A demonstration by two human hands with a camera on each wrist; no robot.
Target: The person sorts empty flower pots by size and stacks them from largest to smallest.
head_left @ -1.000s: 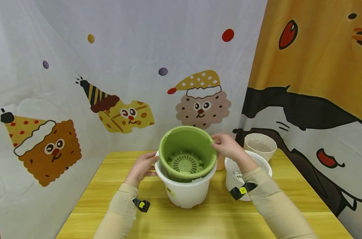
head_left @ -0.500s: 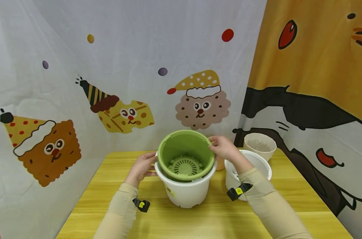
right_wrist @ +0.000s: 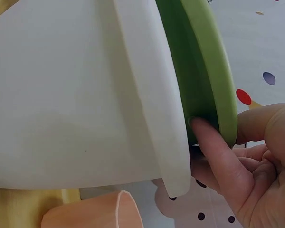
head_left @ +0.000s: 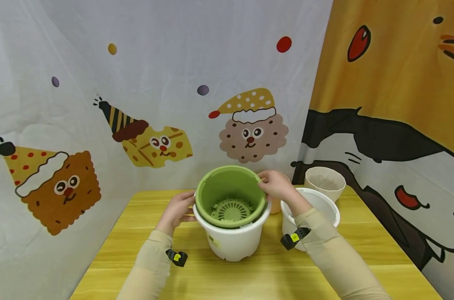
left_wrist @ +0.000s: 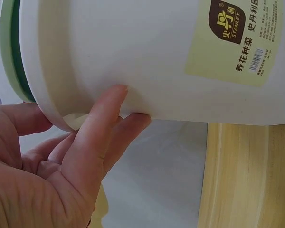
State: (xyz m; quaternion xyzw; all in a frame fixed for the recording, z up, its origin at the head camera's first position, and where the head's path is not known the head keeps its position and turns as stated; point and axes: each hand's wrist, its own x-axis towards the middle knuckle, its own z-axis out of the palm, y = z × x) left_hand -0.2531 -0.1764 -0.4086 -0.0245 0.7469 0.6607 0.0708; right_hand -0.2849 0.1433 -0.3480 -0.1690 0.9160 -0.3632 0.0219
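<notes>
A green flowerpot [head_left: 230, 187] with a slotted bottom sits tilted inside a larger white flowerpot [head_left: 234, 243] on the table. My left hand [head_left: 178, 211] grips the white pot's rim on its left side, thumb on top and fingers underneath. In the left wrist view, fingertips lie against the white wall, near a yellow label [left_wrist: 242, 42]. My right hand [head_left: 277, 185] pinches the green pot's rim at its right. In the right wrist view, the green rim [right_wrist: 213, 71] stands a little above the white rim [right_wrist: 156, 95], with a finger in the gap between them.
Right of the pots stands another white pot [head_left: 292, 223], partly behind my right forearm. A cream pot [head_left: 326, 183] is farther back. An orange pot [right_wrist: 85, 213] stands close behind the white pot. The wooden table [head_left: 137, 233] meets a printed curtain [head_left: 167, 50].
The green pot has sunk lower into the white pot and shifted slightly left, my right hand moving along with it. My left hand keeps its place on the white rim.
</notes>
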